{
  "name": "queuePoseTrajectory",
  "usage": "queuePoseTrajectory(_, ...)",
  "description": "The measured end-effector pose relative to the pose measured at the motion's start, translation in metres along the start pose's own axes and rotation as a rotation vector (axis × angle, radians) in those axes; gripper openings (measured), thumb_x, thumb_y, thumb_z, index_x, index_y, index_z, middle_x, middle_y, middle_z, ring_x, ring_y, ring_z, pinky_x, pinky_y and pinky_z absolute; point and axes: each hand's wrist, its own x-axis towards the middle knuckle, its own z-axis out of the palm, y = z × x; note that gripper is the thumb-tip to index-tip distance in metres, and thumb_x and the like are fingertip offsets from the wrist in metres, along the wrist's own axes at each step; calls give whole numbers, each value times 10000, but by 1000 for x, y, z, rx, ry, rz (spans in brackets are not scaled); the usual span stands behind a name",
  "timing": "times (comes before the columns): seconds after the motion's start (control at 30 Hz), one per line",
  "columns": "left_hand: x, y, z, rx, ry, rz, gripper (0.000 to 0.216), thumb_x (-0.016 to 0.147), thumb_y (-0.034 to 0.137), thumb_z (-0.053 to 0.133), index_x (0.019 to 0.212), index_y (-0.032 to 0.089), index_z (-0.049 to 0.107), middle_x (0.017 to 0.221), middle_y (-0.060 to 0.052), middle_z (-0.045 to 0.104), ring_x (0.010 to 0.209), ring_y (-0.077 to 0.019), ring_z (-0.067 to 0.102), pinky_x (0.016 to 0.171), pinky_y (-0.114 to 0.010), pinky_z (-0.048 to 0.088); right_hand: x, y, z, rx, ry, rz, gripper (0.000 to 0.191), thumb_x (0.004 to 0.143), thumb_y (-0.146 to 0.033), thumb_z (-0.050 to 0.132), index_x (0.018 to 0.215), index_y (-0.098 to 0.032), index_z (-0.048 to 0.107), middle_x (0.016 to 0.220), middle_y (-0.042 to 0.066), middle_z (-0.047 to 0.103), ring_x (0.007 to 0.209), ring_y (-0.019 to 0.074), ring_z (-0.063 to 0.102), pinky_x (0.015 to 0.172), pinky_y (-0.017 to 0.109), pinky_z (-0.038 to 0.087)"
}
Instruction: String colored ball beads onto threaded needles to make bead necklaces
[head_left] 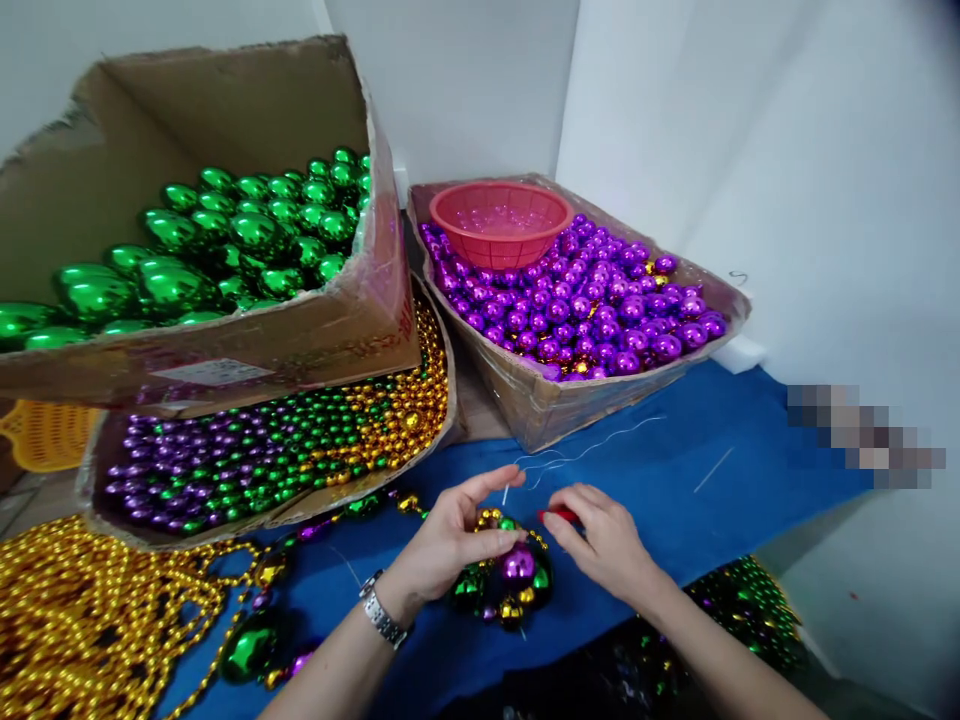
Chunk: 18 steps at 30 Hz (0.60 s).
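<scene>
My left hand [450, 545], with a metal watch on its wrist, rests on a small cluster of green, gold and purple beads [504, 580] on the blue cloth [675, 450]; thumb and fingers pinch at its top, where a thin white thread [585, 448] runs off across the cloth. My right hand [604, 540] is beside it, fingers closed round a small red object [559, 516] that I cannot name.
A cardboard box of large green balls [210, 250] sits over a tray of purple, green and gold bead strings [285, 450]. A box of purple balls [600, 310] holds a red basket [501, 220]. Gold bead strings [82, 620] lie at left, dark green beads [742, 600] at right.
</scene>
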Motion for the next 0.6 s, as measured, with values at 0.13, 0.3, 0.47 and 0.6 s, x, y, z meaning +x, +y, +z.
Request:
queuePoseTrajectory(0.13,0,19,15,-3,127,132,555,733,143,707,1243,273,532,1390,-84,442,924,-196,645,495,-147,504,-16,29,6,-28,81,64,229,868,-369,532,982,-209,649,959,120,634,979,310,525,816,436,398)
queuePoseTrajectory(0.3,-5,63,42,65,150,341,544,730,127,701,1234,256,542,1367,-89,476,931,-209,653,488,-145,541,-15,18,-1,131,70,-30,462,848,-317,545,1298,-268,454,1267,75,513,1168,256,471,940,399,417)
queuePoseTrajectory(0.47,-6,108,84,145,120,510,619,696,121,722,1270,221,515,1286,-93,558,923,-233,662,473,-162,554,7,-38,3,603,17,-165,842,665,-273,734,1380,-227,292,1268,65,515,1186,248,470,999,411,387)
queuePoseTrajectory(0.6,-6,143,110,273,122,668,602,701,127,713,1266,194,519,1190,-52,614,825,-199,679,477,-180,542,15,-85,7,969,-64,-117,308,761,-320,676,1018,-200,558,910,17,638,908,212,620,862,389,479)
